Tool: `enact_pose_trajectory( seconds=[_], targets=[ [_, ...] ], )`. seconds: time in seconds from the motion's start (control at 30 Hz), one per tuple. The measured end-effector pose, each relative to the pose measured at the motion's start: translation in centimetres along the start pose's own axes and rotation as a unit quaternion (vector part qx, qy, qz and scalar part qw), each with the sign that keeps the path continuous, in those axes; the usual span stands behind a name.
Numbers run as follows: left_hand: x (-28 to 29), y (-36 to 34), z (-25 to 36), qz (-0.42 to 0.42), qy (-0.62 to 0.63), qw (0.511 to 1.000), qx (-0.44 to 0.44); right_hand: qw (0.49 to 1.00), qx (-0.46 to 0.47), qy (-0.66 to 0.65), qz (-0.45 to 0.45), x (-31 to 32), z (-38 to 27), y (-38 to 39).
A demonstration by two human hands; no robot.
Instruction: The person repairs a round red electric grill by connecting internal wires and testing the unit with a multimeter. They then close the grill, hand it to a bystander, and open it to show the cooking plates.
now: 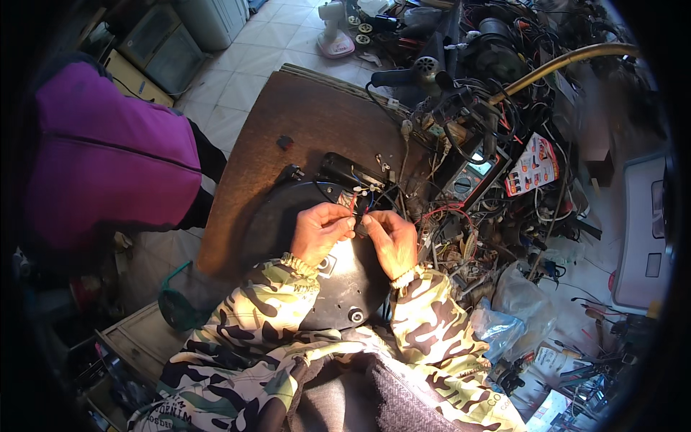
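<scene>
- Between the fingers of the left hand (pixel 319 232) and the right hand (pixel 392 241), thin coloured wires (pixel 362 204) are pinched, above a round black appliance base (pixel 338 281).
- Just beyond, a black plug (pixel 289 173) lies on the brown desk (pixel 302 122).
- To the right, a multimeter (pixel 471 176) is crowded by tangled cables (pixel 504 108).
- At far left, a person in a purple top (pixel 101 158) is seen.

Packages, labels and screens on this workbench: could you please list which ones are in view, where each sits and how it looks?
Blister card: right of centre among the wires, rectangular, red and white with small pictures.
Multimeter: just left of the card, dark body, pale screen, round dial.
Clear plastic bags: lower right, crumpled, bluish.
</scene>
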State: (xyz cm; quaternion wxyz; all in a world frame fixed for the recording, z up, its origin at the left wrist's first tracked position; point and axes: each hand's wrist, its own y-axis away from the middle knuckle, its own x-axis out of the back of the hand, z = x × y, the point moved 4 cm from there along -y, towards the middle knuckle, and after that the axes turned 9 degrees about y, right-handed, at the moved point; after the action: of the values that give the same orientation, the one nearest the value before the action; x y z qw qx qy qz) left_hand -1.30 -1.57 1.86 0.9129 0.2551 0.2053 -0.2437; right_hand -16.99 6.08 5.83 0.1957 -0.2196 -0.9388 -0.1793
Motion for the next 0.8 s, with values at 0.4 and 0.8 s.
enact_pose_trajectory(
  seconds=[0.4,0.8],
  targets=[
    [-2.5,1.0,2.1,0.039,-0.377,0.914,-0.146,0.965,-0.106,-0.215,-0.103,0.3,0.8,-2.6],
    [-1.8,1.2,1.7,0.036,-0.395,0.9,-0.179,0.976,-0.076,-0.159,-0.125,0.5,-0.6,-3.3]
  ],
)
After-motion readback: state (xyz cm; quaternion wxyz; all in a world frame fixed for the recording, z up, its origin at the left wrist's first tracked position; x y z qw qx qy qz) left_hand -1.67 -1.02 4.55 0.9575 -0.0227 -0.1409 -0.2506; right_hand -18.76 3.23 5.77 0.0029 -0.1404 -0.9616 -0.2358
